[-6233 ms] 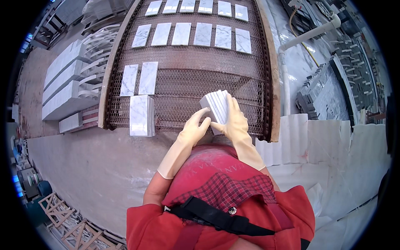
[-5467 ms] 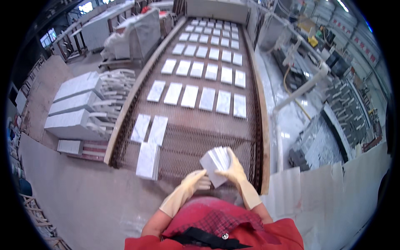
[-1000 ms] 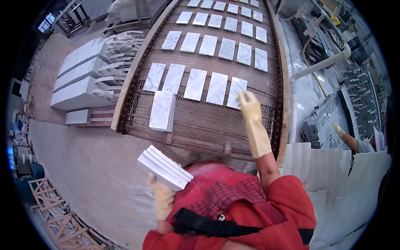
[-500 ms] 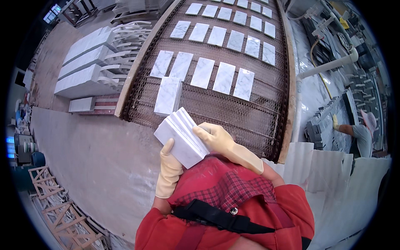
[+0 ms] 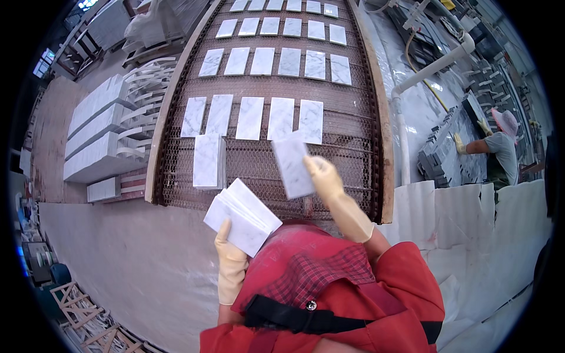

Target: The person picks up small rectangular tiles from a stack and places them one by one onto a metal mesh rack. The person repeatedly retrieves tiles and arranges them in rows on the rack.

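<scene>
In a cream rubber glove, my left hand [image 5: 231, 256] grips a fanned stack of white marble tiles [image 5: 242, 216], tilted against my red apron. My right hand [image 5: 327, 183], gloved alike, pinches a single grey-veined marble tile [image 5: 293, 167] by its right edge. That tile is slightly blurred and hangs over the near part of the wire-mesh conveyor [image 5: 353, 188], below the nearest row of laid tiles [image 5: 251, 117]. Its top overlaps that row in the picture; whether it touches cannot be told. Another stack of tiles [image 5: 209, 162] rests on the mesh, just beyond the held stack.
Wooden rails [image 5: 382, 147] edge the conveyor. More tile rows lie farther up. Strapped bundles of white slabs [image 5: 94, 156] stand at left, wooden crates [image 5: 88, 312] at lower left. A white pipe [image 5: 435, 65] crosses at right, where another person [image 5: 500, 141] handles dark grey pieces.
My right hand has left the held stack and carried one tile up and right over the conveyor. My left hand keeps the rest of the stack. The view has shifted.
</scene>
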### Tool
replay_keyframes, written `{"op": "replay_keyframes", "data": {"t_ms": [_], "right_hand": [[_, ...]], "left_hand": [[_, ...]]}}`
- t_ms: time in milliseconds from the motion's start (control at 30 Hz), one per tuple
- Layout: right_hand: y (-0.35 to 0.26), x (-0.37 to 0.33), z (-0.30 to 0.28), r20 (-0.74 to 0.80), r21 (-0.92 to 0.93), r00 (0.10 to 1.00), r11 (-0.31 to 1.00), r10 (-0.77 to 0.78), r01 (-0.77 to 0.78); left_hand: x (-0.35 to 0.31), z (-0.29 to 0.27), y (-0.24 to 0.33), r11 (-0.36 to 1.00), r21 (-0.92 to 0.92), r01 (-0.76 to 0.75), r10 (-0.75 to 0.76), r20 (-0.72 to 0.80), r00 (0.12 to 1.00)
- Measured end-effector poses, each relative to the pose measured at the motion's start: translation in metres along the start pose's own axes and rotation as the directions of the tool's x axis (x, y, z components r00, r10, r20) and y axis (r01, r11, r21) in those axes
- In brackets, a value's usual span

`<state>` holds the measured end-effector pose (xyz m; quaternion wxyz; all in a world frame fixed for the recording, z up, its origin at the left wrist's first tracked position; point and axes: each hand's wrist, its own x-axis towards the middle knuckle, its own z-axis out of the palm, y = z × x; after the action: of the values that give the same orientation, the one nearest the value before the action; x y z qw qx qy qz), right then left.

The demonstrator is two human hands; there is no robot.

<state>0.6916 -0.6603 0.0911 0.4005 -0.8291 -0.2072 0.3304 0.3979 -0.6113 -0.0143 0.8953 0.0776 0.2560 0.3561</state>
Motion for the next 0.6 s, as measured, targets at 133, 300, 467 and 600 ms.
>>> {"op": "replay_keyframes", "data": {"t_ms": [133, 300, 467, 600], "right_hand": [[-0.014, 0.056, -0.042, -0.258, 0.046, 0.961, 0.995, 0.097, -0.088], [0.051, 0.168, -0.082, -0.439, -0.087, 0.897, 0.996, -0.058, 0.021], [0.077, 0.2, -0.1, -0.42, -0.254, 0.902, 0.967, -0.1, -0.012], [0.058, 0.166, -0.11, -0.421, -0.431, 0.868, 0.9, -0.264, 0.065]], "left_hand": [[-0.02, 0.007, -0.002, 0.998, 0.032, -0.055, 0.057, -0.056, 0.997], [-0.032, -0.002, -0.011, 0.997, 0.043, -0.061, 0.063, -0.043, 0.997], [-0.039, -0.006, -0.017, 0.992, 0.077, -0.098, 0.103, -0.062, 0.993], [-0.038, -0.01, -0.018, 0.991, 0.101, -0.093, 0.099, -0.055, 0.994]]}}
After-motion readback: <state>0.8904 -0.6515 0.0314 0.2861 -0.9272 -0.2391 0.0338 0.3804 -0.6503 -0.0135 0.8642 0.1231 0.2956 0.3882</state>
